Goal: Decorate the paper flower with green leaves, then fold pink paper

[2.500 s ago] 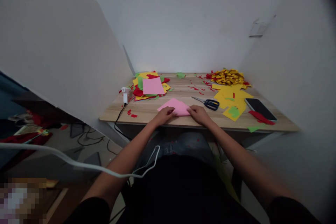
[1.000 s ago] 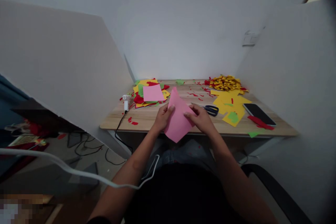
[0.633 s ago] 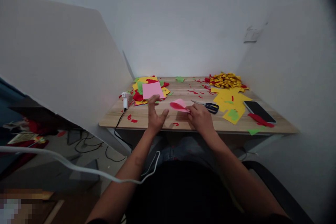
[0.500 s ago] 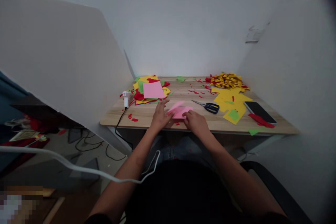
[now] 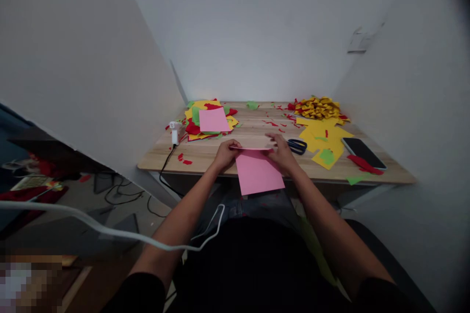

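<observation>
A pink sheet of paper (image 5: 259, 173) hangs over the front edge of the desk, bent along its far side. My left hand (image 5: 225, 155) pinches its upper left corner between thumb and fingers. At the upper right, my right hand (image 5: 282, 154) has its thumb against the paper while the fingers reach up behind the bent edge. Just beyond my right hand lie dark-handled scissors (image 5: 297, 146), their blades partly hidden by that hand. Another pink sheet (image 5: 214, 121) lies flat on the pile of coloured paper at the back left.
Yellow paper (image 5: 323, 134) and a heap of folded yellow pieces (image 5: 318, 109) cover the desk's right side. A phone (image 5: 363, 152) lies near red and green scraps. A white plug-like device (image 5: 175, 133) with a black cord stands at left. A white cable (image 5: 110, 230) crosses my left arm.
The pink paper was folded, lifted, then turned and opened out on the desk. It now hangs over the front edge, with both hands at its far side.
</observation>
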Motion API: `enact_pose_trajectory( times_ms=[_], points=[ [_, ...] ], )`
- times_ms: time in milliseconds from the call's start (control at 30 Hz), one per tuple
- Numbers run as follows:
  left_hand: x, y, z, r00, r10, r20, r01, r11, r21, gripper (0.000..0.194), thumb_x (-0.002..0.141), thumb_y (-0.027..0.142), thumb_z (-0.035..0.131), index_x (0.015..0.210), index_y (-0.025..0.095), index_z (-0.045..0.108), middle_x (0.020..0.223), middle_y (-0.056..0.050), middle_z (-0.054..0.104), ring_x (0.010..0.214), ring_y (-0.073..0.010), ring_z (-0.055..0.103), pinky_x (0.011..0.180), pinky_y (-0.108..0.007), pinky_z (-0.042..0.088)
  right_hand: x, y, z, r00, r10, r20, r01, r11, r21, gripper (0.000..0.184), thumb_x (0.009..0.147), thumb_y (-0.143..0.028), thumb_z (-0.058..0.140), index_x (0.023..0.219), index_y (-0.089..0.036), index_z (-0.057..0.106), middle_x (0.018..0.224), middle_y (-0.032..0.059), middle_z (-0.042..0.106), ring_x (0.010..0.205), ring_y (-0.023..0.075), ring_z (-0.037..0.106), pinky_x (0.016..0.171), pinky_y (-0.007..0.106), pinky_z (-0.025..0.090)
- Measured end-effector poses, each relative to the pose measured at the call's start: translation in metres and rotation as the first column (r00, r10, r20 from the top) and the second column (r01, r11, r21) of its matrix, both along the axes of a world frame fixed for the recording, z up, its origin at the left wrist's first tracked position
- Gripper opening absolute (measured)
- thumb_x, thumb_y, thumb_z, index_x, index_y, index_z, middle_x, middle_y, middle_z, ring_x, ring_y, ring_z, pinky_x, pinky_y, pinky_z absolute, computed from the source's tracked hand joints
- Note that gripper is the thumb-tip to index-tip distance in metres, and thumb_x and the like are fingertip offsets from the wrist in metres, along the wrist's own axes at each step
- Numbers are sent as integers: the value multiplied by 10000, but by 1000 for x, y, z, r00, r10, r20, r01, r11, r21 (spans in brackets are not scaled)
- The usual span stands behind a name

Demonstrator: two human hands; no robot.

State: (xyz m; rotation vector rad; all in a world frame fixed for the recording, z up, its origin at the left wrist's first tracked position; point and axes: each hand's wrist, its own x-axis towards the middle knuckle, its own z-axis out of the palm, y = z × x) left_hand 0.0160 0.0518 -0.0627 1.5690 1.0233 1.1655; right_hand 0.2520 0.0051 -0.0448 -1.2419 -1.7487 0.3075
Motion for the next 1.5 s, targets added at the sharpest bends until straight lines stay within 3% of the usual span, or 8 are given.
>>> enact_pose_trajectory(
  times_ms=[167, 367, 500, 700, 867, 1100, 1333, 1500],
  points=[
    [10, 1, -2, 985, 5, 174, 8, 997, -76, 368, 737, 497, 706, 865, 175, 582, 648, 19, 605, 595, -140, 578, 608, -276, 484, -8, 7, -23, 997, -45, -59, 43, 999, -20, 301, 896, -356, 510, 995, -146, 702, 877, 66, 702, 794, 210, 625, 752, 345, 526],
    [19, 6, -6, 964, 80, 253, -46, 989, -139, 443, 804, 560, 666, 654, 196, 463, 530, 57, 439, 466, -86, 410, 470, -223, 339, -21, -3, -22, 999, 22, 42, -25, 998, 64, 428, 804, -114, 530, 1142, -268, 743, 1282, 69, 637, 1125, 232, 575, 965, 380, 485],
    [26, 14, -4, 950, 122, 286, -84, 986, -143, 465, 833, 607, 624, 678, 180, 527, 567, 29, 520, 511, -107, 459, 505, -244, 383, -38, -11, -17, 929, 64, 365, -100, 992, 80, 625, 741, -5, 569, 1272, -311, 696, 1479, 56, 528, 1288, 270, 476, 1068, 412, 425],
    [23, 20, -4, 937, 127, 324, -87, 987, -137, 451, 839, 586, 638, 814, 136, 656, 741, -45, 676, 702, -159, 598, 657, -270, 481, -65, -11, -12, 806, -89, 586, 10, 991, 137, 582, 831, -103, 638, 1390, -262, 615, 1500, 142, 478, 1264, 332, 470, 1065, 465, 406],
    [20, 18, -4, 928, 58, 367, 7, 985, -174, 588, 753, 545, 743, 1140, 112, 651, 869, -69, 721, 768, -170, 651, 741, -289, 509, -85, -21, -8, 809, -11, 588, -43, 996, 77, 581, 812, -269, 753, 1376, -225, 623, 1531, 201, 417, 1286, 396, 432, 1054, 531, 385],
    [15, 14, -3, 933, 31, 359, 36, 983, -178, 602, 752, 562, 735, 1113, 85, 668, 751, -32, 677, 657, -137, 601, 643, -251, 463, -73, -11, 10, 982, 190, -18, -188, 949, -253, 505, 828, -460, 704, 1268, -218, 652, 1449, 167, 521, 1284, 328, 494, 1063, 496, 390],
    [16, 13, -3, 962, -1, 272, 42, 988, -147, 529, 760, 513, 748, 1052, 76, 688, 712, -5, 635, 606, -96, 529, 567, -205, 391, -43, 26, 5, 925, 235, -298, -361, 789, -498, 349, 706, -476, 762, 809, -146, 714, 712, 58, 709, 608, 173, 606, 569, 282, 463],
    [20, 10, 0, 969, -103, 224, 143, 976, -167, 788, 652, 430, 851, 1313, 119, 557, 895, -80, 730, 716, -178, 664, 648, -270, 515, -43, 32, -14, 850, 110, -515, -349, 850, -395, 411, 701, -567, 706, 800, -171, 658, 701, 23, 682, 601, 163, 573, 562, 282, 444]
  ],
)
